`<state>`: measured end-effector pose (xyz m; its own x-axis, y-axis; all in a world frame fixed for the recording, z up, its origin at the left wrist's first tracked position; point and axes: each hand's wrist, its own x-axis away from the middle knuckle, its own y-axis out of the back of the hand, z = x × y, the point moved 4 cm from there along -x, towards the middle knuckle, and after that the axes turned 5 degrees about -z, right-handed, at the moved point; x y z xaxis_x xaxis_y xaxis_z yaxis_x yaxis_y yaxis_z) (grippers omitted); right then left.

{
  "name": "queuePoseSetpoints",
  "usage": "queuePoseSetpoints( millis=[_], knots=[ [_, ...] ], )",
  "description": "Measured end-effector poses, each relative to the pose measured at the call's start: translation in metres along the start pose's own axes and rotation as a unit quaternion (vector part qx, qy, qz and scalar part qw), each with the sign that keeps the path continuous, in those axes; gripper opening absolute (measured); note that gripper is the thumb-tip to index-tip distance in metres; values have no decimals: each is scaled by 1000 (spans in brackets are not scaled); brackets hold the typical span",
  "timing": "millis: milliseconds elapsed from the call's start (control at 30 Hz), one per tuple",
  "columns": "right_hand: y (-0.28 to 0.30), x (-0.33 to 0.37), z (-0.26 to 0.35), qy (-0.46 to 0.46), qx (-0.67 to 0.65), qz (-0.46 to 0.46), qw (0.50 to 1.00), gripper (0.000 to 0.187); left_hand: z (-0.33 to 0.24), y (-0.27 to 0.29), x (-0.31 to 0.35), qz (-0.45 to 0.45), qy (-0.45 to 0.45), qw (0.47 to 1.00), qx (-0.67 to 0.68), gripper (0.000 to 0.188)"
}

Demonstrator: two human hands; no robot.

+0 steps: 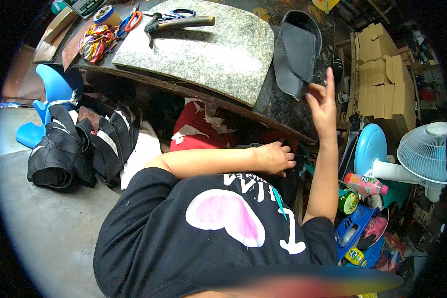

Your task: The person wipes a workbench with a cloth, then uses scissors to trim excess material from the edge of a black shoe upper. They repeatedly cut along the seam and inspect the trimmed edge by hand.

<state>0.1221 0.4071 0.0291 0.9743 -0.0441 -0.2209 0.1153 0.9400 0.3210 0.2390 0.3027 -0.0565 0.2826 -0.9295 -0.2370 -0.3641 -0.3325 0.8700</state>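
My right hand (324,107) is raised at the right end of the workbench, index finger pointing up and thumb apart. It is beside the lower tip of a dark grey shoe upper (297,54) with a stitched edge. Whether the fingertips touch it I cannot tell. My left forearm lies across in front of my body. The left hand (275,158) is below the bench edge, back upward and fingers bent but apart. Its fingertips reach into a dark area, and nothing shows in them. A hammer (184,22) lies on a speckled stone slab (208,59).
Scissors (133,21), a patterned cloth bundle (98,42) and a round tub (107,16) stand left of the slab. Black rolled material (54,164) lies at left by a blue plastic chair (54,84). Cardboard boxes (382,74), a fan (427,154) and a pink bottle (365,184) are at right.
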Motion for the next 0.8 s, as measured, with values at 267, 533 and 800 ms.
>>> queuePoseSetpoints(
  millis=[267, 533, 800],
  knots=[
    [47, 48, -36, 83, 277, -101, 952, 50, -10, 65, 18, -118, -144, 982, -31, 36],
    [2, -17, 79, 254, 252, -103, 928, 34, 82, 180, 43, -381, 93, 912, -121, 62],
    [-175, -125, 139, 398, 239, 179, 867, 18, 124, 167, 43, -336, 153, 928, -45, 81]
  ],
)
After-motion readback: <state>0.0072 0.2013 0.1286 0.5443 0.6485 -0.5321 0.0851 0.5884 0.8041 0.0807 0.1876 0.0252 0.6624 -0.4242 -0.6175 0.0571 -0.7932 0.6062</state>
